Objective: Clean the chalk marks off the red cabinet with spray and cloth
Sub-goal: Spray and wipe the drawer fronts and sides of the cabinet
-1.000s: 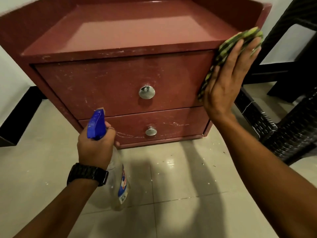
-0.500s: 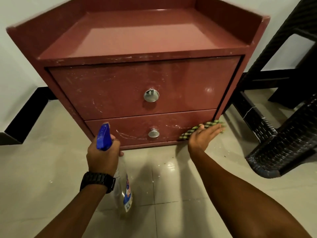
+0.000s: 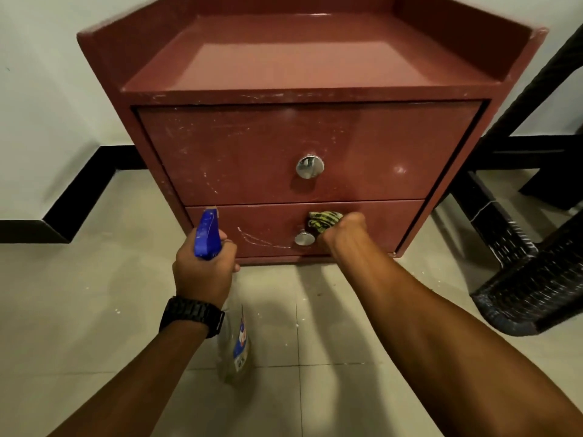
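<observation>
Head view: the right hand (image 3: 342, 230) clenches a green checked cloth (image 3: 323, 219) against the red cabinet (image 3: 284, 74)'s lower drawer (image 3: 378, 225), beside its knob (image 3: 304, 239), to rub chalk marks (image 3: 262, 239), while the left hand (image 3: 203, 268) grasps the spray bottle (image 3: 235, 345), ready above the floor (image 3: 63, 294).

The right hand (image 3: 342, 231) is seen from behind, so its fingers are hidden and only a bunched tip of the cloth (image 3: 323, 219) shows above the knuckles. The left hand (image 3: 203, 272) covers the neck of the spray bottle (image 3: 235, 345) — its clear body is blurred and the label print too small to read. Both forearms run off the bottom edge. The cabinet (image 3: 303, 137) loses its back rail at the top edge, and the black chair (image 3: 530, 279) is cut by the right edge.
</observation>
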Motion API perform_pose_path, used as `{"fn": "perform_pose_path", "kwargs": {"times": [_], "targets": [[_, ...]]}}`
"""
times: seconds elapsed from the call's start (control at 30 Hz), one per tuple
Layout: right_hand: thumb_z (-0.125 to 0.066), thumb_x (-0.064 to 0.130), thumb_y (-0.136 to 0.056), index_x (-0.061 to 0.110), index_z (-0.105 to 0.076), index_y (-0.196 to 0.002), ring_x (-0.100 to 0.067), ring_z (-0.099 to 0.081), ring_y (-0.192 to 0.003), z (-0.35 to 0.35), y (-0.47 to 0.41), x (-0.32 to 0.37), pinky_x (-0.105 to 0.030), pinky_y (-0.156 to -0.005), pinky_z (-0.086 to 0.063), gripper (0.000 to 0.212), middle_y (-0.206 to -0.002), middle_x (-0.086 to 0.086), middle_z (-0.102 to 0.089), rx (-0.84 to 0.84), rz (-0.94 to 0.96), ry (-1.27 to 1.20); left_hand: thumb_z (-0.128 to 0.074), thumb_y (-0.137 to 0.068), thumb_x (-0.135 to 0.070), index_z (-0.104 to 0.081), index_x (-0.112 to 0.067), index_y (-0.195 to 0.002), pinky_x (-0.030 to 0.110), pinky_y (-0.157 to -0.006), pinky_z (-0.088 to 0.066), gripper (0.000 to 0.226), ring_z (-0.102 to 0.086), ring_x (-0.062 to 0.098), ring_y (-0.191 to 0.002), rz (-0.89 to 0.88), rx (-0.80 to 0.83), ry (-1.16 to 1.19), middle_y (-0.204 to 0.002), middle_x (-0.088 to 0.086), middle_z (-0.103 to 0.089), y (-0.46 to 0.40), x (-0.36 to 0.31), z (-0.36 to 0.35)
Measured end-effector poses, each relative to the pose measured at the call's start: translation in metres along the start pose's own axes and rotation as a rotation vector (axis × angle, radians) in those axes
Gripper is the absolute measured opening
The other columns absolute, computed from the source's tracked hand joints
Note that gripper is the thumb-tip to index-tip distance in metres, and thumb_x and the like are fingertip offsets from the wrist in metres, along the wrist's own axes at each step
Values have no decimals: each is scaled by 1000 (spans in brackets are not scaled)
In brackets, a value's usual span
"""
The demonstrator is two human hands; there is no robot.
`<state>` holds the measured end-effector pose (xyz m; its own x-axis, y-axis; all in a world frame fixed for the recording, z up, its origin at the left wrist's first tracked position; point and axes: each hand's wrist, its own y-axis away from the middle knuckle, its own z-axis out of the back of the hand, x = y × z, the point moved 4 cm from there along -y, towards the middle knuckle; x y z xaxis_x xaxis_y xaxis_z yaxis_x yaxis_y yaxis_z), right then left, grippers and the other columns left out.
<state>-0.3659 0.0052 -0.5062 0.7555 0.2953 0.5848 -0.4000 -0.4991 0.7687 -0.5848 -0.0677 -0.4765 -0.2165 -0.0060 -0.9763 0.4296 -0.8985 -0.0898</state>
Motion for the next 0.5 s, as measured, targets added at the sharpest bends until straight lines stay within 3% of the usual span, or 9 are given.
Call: {"fn": "perform_pose_path", "kwargs": {"times": [0.03, 0.13, 0.2, 0.27, 0.33, 0.4, 0.5], "targets": [[-31, 18, -94, 7, -56, -108, -26, -59, -98, -4, 10, 9, -35, -83, -49, 31, -124, -8, -58, -1, 21, -25, -64, -81, -6, -59, -14, -90, 31, -64, -54, 13, -62, 25, -60, -10, -3, 2, -71, 5, -61, 0, 0, 3], [-30, 23, -96, 15, -50, -107, -32, -52, -123, -19, 33, 30, -45, -102, -44, 24, -132, -9, -52, 34, 126, -87, -64, -81, -6, -59, -17, -87, 30, -65, -54, 13, -63, 26, -61, -40, -4, -5, -70, 5, -61, 0, -3, 8], [-32, 23, -95, 11, -43, -130, -34, -43, -132, -23, 53, 45, -45, -107, -39, 38, -146, -8, -39, 13, 297, -140, -64, -81, -5, -59, -22, -83, 29, -64, -53, 18, -63, 26, -62, -56, -3, -14, -71, 6, -61, 0, -5, 10], [-32, 17, -96, 11, -14, -152, -31, -19, -145, -29, 72, 57, -38, -116, -23, 59, -161, -10, -4, -16, 614, -55, -64, -81, -4, -57, -27, -80, 28, -63, -52, 23, -62, 25, -61, -63, 1, -14, -70, 5, -61, 1, -6, 11], [-32, 12, -97, 8, -2, -152, -27, 1, -148, -33, 94, 57, -33, -120, -10, 62, -160, -9, 16, -8, 998, 127, -64, -80, -4, -56, -29, -78, 28, -62, -52, 25, -62, 24, -59, -60, -10, -12, -68, 4, -61, 0, -8, 12], [-34, 10, -98, 2, -4, -150, -31, 7, -148, -33, 105, 50, -37, -121, -2, 61, -159, -18, 14, -2, 1381, 311, -64, -80, -4, -56, -29, -77, 30, -63, -53, 26, -63, 26, -60, -44, -34, -17, -67, 2, -60, -2, -5, 12], [-35, 4, -98, -6, -14, -147, -46, 2, -144, -29, 93, 34, -45, -121, -1, 54, -156, -27, 0, 125, 1765, 717, -64, -78, -5, -57, -29, -74, 34, -65, -56, 25, -63, 26, -58, -19, -61, -8, -64, 1, -60, 1, -3, 11]]}}
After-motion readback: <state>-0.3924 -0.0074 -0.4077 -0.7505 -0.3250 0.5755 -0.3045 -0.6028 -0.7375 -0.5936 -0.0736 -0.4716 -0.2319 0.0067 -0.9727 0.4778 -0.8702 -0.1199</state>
